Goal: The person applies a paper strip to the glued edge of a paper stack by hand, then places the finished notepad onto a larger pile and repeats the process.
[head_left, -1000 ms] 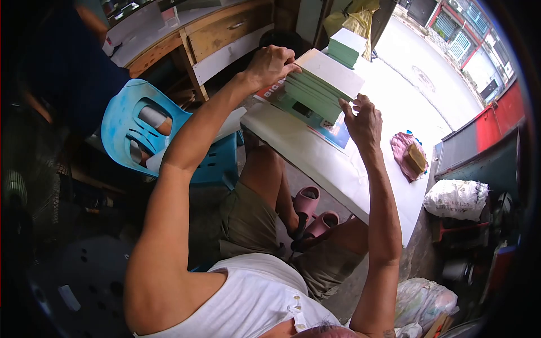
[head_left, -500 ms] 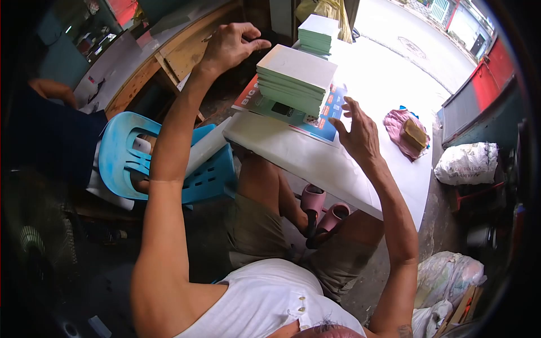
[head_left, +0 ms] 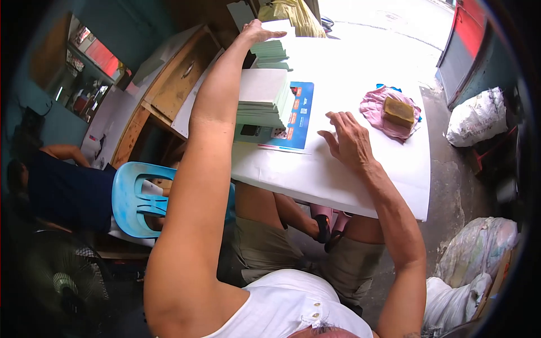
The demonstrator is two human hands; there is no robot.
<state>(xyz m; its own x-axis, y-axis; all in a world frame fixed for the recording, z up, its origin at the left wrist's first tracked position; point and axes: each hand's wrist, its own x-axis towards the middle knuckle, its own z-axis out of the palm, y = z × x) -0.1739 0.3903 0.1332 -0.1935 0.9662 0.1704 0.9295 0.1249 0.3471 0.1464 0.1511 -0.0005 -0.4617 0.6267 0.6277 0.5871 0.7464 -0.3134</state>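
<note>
The right hand (head_left: 350,139), loose and empty, hung over the tabletop (head_left: 332,183). Beyond, the near paper stack (head_left: 263,87) stood on a printed sheet (head_left: 302,115), the left arm (head_left: 209,121) partly obstructing it; a brown block (head_left: 398,112) on pink cloth (head_left: 372,108) lay rightward. Farthest, the left hand (head_left: 262,32), grip indiscernible, was at the far stack (head_left: 271,52), judged dense, its layers slippery, best held by opposite edges.

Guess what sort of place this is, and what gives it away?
Probably a small street-front workshop handling paper goods: paper stacks on a white-topped table, a wooden desk with a drawer behind, and an opening onto the bright street.
</note>
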